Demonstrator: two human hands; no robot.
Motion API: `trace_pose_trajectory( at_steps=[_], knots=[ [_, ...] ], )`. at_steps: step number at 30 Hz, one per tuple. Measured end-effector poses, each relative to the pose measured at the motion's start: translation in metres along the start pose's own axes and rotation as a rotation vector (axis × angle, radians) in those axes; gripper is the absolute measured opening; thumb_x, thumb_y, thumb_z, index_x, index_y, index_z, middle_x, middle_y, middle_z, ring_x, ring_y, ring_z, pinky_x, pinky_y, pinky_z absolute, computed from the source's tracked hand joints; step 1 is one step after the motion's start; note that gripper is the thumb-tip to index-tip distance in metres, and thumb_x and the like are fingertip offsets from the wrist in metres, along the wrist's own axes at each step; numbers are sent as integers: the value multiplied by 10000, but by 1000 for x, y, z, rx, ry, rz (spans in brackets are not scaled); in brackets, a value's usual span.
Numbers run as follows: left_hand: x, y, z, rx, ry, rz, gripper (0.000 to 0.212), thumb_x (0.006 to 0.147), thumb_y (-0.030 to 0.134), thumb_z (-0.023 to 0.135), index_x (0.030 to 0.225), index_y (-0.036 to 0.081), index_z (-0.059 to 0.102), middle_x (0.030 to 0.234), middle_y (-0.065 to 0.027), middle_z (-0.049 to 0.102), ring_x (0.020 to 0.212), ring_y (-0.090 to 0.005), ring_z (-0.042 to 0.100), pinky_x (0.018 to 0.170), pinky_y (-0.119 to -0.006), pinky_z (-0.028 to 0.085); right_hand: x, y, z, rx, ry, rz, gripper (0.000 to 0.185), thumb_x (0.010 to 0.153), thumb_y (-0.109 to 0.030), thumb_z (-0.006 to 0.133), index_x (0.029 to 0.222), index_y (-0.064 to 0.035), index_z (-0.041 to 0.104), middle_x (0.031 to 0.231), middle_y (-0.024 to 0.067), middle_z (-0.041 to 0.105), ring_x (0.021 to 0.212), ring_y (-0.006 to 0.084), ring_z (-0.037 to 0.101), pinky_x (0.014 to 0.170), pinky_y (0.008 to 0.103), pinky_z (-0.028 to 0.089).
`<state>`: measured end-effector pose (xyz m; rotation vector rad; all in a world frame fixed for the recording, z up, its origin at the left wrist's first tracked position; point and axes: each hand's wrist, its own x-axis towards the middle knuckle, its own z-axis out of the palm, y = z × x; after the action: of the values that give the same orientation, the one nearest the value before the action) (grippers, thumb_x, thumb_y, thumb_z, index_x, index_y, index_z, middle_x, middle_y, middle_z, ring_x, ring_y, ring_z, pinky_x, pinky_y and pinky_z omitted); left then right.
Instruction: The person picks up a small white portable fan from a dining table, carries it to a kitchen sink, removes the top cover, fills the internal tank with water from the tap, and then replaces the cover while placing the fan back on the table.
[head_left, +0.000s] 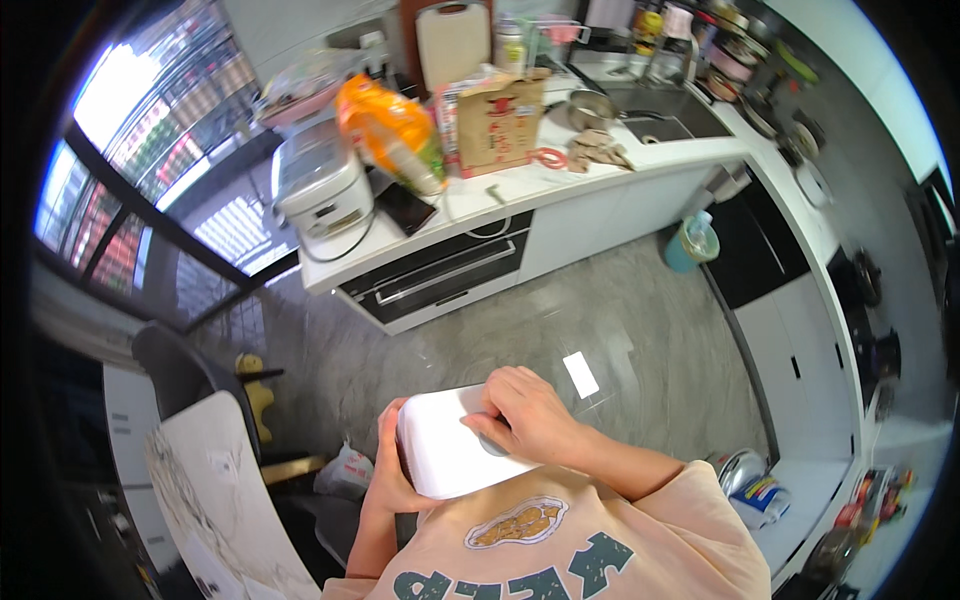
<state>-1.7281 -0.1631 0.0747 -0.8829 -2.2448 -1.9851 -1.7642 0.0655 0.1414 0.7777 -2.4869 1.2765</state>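
A white box (442, 427) with rounded corners is held up in front of my shirt, above the floor. My left hand (390, 457) wraps its left end, with the thumb along the near edge and the fingers on the far side. My right hand (525, 416) lies on its top, fingers curled and thumb stretched across the surface. Under that palm a grey oval patch (493, 445) partly shows, with a dark gap between thumb and fingers. The curled fingers hide whether they pinch anything.
Ahead, a white counter (555, 187) carries a rice cooker (322, 180), an orange bag (390, 127), a brown paper bag (499, 124) and a phone (405, 208). A green bin (686, 247) stands on the floor right. A marble-patterned table (202, 480) and grey chair (187, 371) are left.
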Motion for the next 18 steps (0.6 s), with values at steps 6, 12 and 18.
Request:
trace_pose_trajectory(
  at_steps=[6,12,18],
  knots=[
    [65,-23,40,-27,-273,-74,1275,426,207,875,1445,140,112,1326,-229,290,1215,-376,339,979,-466,315,-27,30,-63,-64,189,126,298,720,-245,740,685,-75,498,622,47,480,553,233,468,537,336,366],
    [173,-34,93,-20,-439,145,1240,423,224,879,1428,153,157,1324,-228,309,1216,-395,333,977,-487,306,-30,75,-116,-203,326,267,290,708,-255,737,600,-79,534,566,39,449,489,211,434,476,326,339],
    [283,-74,137,-35,-533,213,1209,435,260,873,1418,161,178,1327,-222,315,1212,-408,331,983,-492,292,-16,149,-178,-242,473,222,335,779,-290,664,594,-53,515,575,68,438,496,248,441,472,326,343]
  ],
)
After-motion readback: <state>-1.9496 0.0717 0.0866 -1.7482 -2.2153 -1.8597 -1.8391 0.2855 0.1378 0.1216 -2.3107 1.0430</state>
